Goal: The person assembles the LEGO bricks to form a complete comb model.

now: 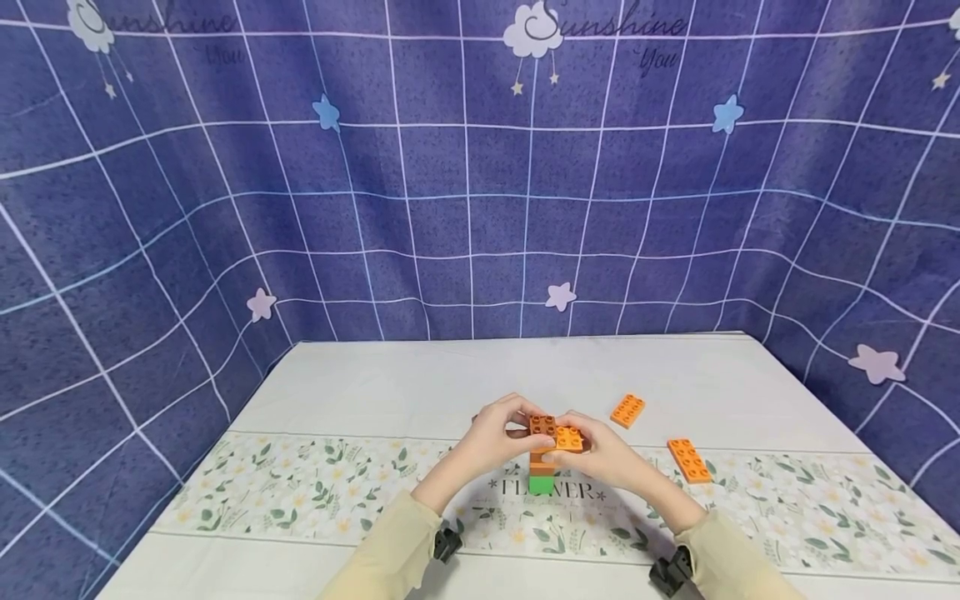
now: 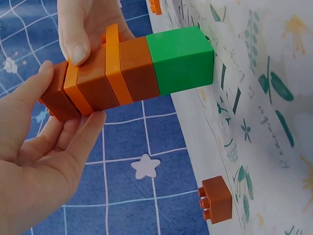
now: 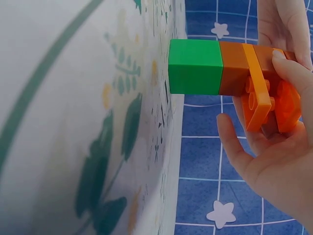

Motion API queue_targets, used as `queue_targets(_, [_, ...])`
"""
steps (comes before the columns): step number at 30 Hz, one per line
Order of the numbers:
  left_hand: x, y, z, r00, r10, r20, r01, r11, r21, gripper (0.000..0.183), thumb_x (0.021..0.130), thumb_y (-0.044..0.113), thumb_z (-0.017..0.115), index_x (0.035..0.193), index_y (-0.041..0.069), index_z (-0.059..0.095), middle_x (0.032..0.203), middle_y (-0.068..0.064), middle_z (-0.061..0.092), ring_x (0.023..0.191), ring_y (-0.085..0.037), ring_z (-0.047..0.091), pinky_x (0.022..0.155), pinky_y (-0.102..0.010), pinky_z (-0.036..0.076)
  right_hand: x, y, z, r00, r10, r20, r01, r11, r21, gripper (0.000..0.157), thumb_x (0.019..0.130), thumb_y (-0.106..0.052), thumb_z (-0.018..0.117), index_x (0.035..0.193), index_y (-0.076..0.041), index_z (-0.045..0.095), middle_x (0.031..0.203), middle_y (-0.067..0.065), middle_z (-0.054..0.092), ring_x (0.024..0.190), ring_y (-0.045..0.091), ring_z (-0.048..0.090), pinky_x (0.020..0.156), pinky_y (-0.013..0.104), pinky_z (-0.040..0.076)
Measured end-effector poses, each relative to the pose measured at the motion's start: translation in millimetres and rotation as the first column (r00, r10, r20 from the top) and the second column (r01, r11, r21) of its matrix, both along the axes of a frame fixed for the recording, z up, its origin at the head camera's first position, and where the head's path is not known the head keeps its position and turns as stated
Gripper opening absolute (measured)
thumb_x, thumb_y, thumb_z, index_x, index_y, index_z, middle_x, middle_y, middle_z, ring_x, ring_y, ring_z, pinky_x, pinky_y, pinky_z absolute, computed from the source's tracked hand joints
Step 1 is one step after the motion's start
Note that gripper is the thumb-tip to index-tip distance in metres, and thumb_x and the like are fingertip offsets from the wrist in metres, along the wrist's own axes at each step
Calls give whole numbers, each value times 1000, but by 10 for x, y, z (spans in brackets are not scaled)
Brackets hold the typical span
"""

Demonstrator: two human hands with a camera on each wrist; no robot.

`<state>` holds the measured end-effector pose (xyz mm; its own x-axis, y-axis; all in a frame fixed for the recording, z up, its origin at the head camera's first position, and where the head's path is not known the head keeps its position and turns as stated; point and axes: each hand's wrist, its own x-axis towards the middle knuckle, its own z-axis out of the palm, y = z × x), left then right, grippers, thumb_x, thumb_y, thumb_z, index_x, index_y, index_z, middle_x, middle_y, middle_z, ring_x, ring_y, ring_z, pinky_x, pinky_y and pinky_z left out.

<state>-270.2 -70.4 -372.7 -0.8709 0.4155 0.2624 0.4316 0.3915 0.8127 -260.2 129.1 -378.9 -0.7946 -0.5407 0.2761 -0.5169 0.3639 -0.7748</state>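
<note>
A tower of toy building bricks stands upright on the table, with a green block [image 1: 541,484] at its foot. Above that, brown bricks alternate with thin orange plates, and two orange plates [image 3: 259,95] jut out to the right. My left hand [image 1: 495,435] pinches the top brown brick [image 2: 59,90] between thumb and fingers. From the right, my right hand [image 1: 609,457] grips the upper orange plate [image 1: 568,439] where it sticks out, its thumb against the tower's side. Fingers partly hide the middle layers in the head view.
Two loose orange plates, one farther back [image 1: 627,410] and one nearer [image 1: 688,461], lie right of the tower. In the left wrist view a loose brown brick [image 2: 216,199] sits on the floral tablecloth [image 1: 300,492]. A blue grid curtain [image 1: 465,167] surrounds the table's back and sides.
</note>
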Motion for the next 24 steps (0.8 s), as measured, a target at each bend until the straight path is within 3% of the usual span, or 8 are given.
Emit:
queue_targets(6, [0, -10, 3, 1000, -4, 25, 3, 1000, 17, 28, 80, 21, 74, 102, 7, 63, 102, -4, 60, 98, -18, 60, 83, -19, 53, 17, -5, 12, 1000, 13, 6, -13, 1000, -15, 30, 86, -12, 67, 115, -6, 60, 102, 7, 60, 79, 5, 53, 68, 23, 49])
queue_targets(13, [-42, -49, -66, 998, -17, 60, 16, 1000, 12, 29, 82, 29, 73, 103, 14, 63, 104, 1, 59, 98, -14, 60, 84, -18, 52, -192, 33, -238, 997, 56, 44, -54, 997, -48, 34, 87, -20, 68, 118, -10, 58, 104, 8, 60, 77, 6, 58, 65, 24, 53])
queue_targets(24, [-65, -49, -117, 998, -19, 59, 18, 1000, 20, 33, 81, 31, 73, 107, 14, 62, 107, 1, 58, 99, -13, 60, 85, -18, 52, -198, 44, -253, 999, 27, 32, -26, 999, -22, 33, 86, -22, 68, 116, -11, 58, 97, 6, 59, 73, 7, 56, 62, 24, 52])
